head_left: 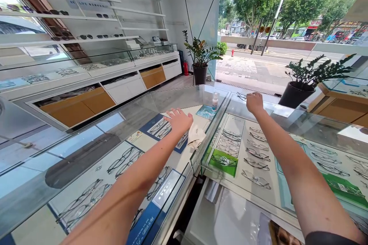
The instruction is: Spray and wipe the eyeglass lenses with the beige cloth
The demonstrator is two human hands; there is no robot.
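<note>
Glass display surfaces [138,111] in an eyewear shop cover rows of spectacle frames [255,164], with a potted plant [201,57] on the floor at 12 o'clock. The left hand [179,120] lies spread flat on a beige cloth [197,136]. A spray bottle [215,101] stands at its 2 o'clock, and the right hand [254,102] rests curled on the glass at the bottle's 3 o'clock, its grip hidden.

Cream cloth [196,136], white spray bottle [215,102], green display card [223,160]
</note>
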